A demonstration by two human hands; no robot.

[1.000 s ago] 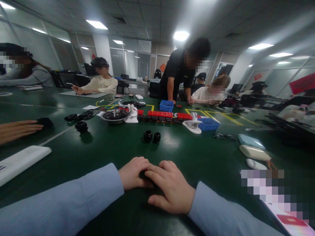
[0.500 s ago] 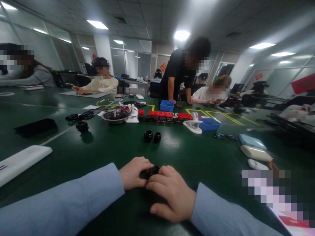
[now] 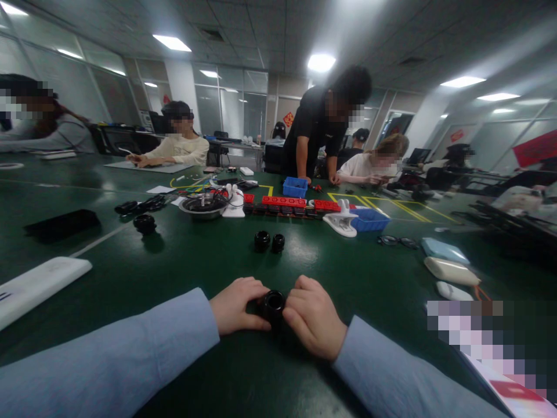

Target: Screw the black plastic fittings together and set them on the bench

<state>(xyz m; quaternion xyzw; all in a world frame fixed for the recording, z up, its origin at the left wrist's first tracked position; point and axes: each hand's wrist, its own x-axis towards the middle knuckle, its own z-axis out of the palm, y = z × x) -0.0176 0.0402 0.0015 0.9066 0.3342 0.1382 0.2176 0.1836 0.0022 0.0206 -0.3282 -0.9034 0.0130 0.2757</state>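
Observation:
A black cylindrical part (image 3: 274, 301) with a round hole in its top stands upright on the green table, between my hands. My left hand (image 3: 241, 306) grips it from the left, thumb in front and fingers behind. On the other side, my right hand (image 3: 314, 316) is closed, its curled fingers and thumb pressed against the part's right edge. Its fingertips are partly hidden. Beyond my hands, two similar black parts, a larger one (image 3: 261, 241) and a smaller one (image 3: 278, 242), stand side by side. Another black part (image 3: 145, 224) is farther left.
Across the table lie a metal bowl (image 3: 203, 215), red-topped blocks (image 3: 284, 201), a white clip stand (image 3: 342, 220) and a blue bin (image 3: 369, 220). Glasses (image 3: 398, 241), pouches and a white mouse (image 3: 454, 291) are at the right. A long white object (image 3: 46, 284) lies left. Several people work around.
My right hand has shifted from over the part's top to its right side, and its fingers have curled in. More of the part's top shows. My left hand stays in place.

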